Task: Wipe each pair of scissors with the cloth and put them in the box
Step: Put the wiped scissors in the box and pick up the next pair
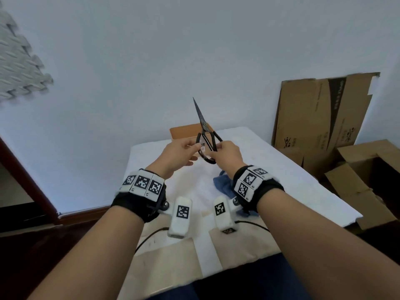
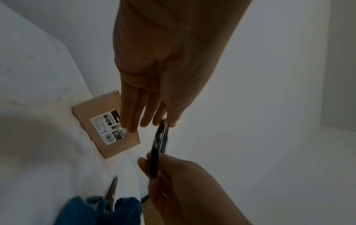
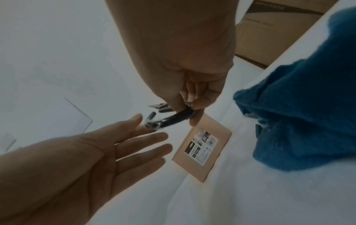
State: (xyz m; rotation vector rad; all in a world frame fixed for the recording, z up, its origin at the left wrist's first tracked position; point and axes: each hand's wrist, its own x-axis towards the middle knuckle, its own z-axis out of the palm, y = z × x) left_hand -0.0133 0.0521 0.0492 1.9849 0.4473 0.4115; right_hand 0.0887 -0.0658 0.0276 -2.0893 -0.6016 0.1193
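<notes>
I hold a pair of black scissors (image 1: 204, 126) up over the table, blades together and pointing upward. My right hand (image 1: 217, 151) grips one handle loop (image 3: 181, 116) with curled fingers. The thumb and forefinger of my left hand (image 1: 193, 148) pinch the other loop (image 2: 163, 123); its other fingers (image 3: 146, 144) stay straight. A small brown box (image 1: 184, 132) with a white label (image 2: 108, 126) lies closed at the table's far edge, behind the scissors. A blue cloth (image 1: 223, 184) lies bunched under my right wrist. A second pair of scissors (image 2: 111, 190) rests on the blue cloth (image 2: 100, 211).
The table is covered with a white sheet (image 1: 270, 169). Flattened and open cardboard boxes (image 1: 320, 113) stand against the wall and on the floor to the right. A grey foam mat (image 1: 19, 61) hangs on the wall at the left.
</notes>
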